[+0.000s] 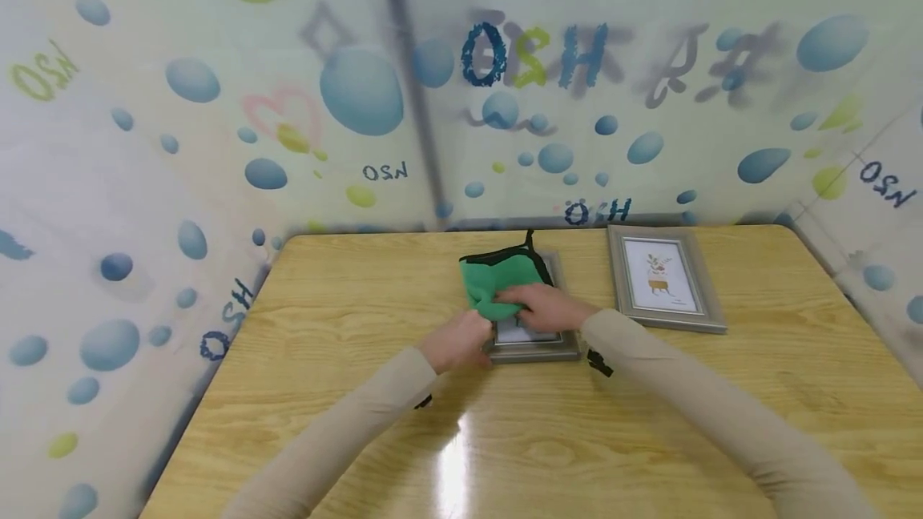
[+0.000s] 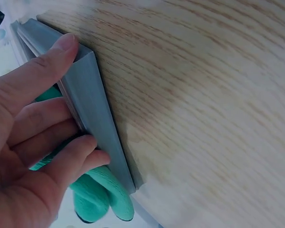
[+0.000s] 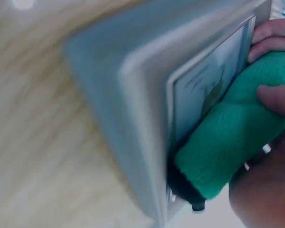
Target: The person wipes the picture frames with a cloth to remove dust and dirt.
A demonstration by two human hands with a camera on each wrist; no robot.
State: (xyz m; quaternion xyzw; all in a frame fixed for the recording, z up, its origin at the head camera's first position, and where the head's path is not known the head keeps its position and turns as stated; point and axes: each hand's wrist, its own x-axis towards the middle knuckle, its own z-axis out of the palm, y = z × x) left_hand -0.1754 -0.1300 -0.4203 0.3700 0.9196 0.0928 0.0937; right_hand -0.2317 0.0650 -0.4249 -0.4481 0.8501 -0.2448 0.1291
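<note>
A green cloth with black edging and a small black loop is bunched over a grey picture frame lying on the table. My right hand holds the cloth, thumb pressed into its fold over the picture in the right wrist view. At the frame's near left corner, my left hand grips the border. The left wrist view has its thumb on the corner and curled fingers against the grey side. Folds of green cloth show behind those fingers. Much of the picture is covered.
A second grey frame with a plant picture lies to the right. Both frames are on a wooden table, whose far edge meets a wall printed with blue and green drops. A black strap piece shows by the right wrist.
</note>
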